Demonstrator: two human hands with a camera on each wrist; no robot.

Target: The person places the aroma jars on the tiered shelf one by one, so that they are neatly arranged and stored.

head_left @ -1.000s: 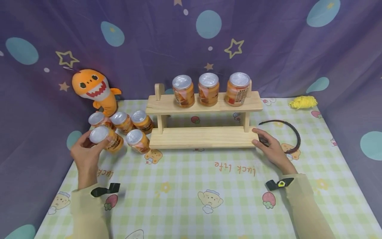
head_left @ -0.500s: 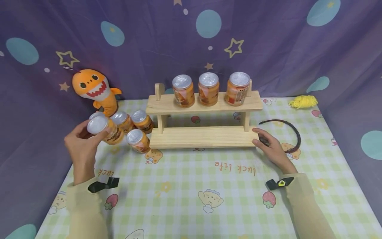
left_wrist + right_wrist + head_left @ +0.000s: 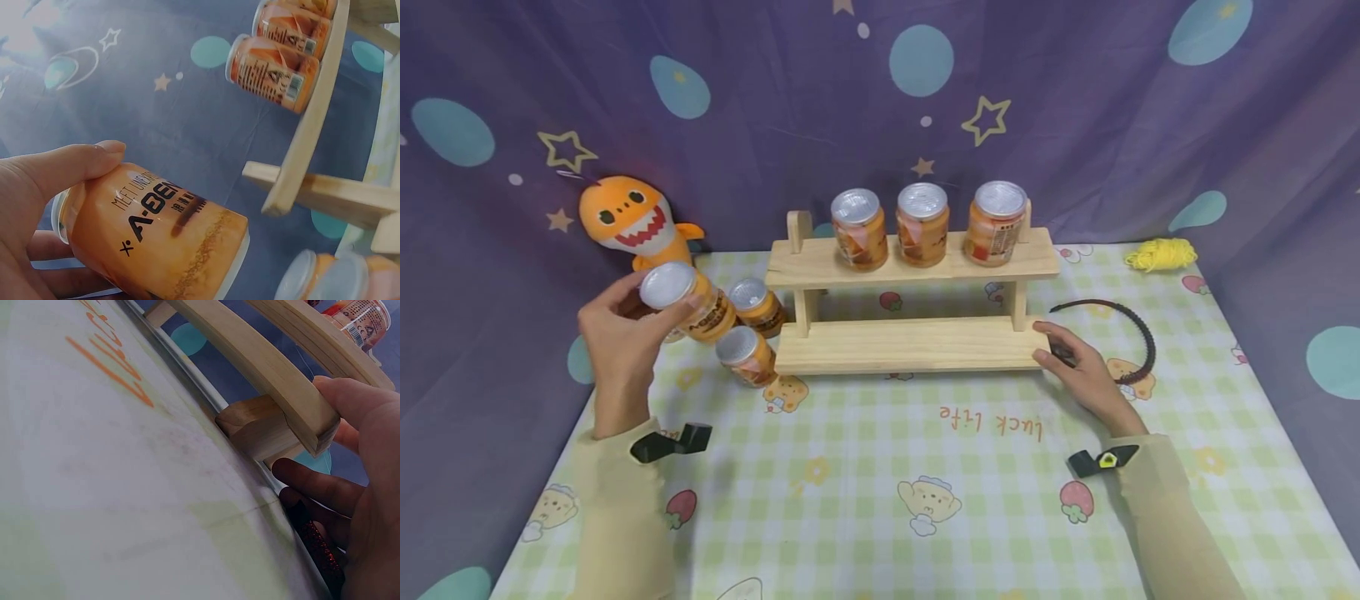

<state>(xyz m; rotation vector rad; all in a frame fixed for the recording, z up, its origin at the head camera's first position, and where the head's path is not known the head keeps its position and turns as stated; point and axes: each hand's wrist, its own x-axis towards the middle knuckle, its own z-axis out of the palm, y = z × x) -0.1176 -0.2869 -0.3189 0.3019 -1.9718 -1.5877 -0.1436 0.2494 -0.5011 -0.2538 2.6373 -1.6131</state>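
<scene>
My left hand [image 3: 623,343] grips an orange-labelled jar [image 3: 711,318] with a silver lid, held tilted. In the left wrist view the thumb lies over the top of that jar [image 3: 169,231], with fingers underneath. Below and beside it, two similar jars stand on the table, a front one [image 3: 747,358] and a back one [image 3: 760,312]; others are mostly hidden behind the held jar. At the right end of the two-tier wooden shelf [image 3: 910,346], my right hand [image 3: 1086,379] holds the lower board between thumb and fingers. Three jars [image 3: 922,229] stand on the upper board.
An orange shark plush [image 3: 628,217] leans at the back left. To the right lies a dark, ridged headband [image 3: 1146,337], and a yellow yarn bundle [image 3: 1161,256] sits at the back right. A purple curtain [image 3: 760,150] hangs behind the checked tablecloth [image 3: 865,450].
The left hand first shifts slightly left with the jar, then moves up and right, lifting it above the other jars. The right hand and shelf stay put.
</scene>
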